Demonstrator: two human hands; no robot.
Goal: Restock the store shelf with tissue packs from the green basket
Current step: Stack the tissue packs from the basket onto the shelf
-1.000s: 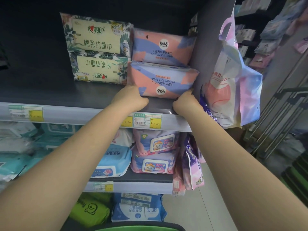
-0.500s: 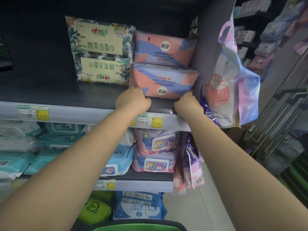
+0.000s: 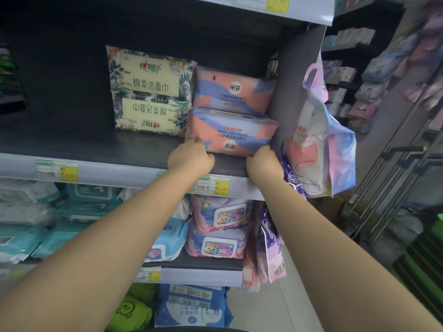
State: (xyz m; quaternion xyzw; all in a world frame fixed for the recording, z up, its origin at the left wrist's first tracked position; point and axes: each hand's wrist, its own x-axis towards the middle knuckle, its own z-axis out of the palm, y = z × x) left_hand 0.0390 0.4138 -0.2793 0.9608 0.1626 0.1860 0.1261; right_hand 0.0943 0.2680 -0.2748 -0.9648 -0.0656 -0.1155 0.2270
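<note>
pack pushed deeper | both hands' grip clasps lower pink pack point(image 3: 231, 133) ends

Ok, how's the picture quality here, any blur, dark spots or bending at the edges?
Head view: the pink cotton towel pack and both hands are sharp; the right edge by the metal rails smears; the shelf recess is dark; wide-angle bending bows the shelf edge.
</note>
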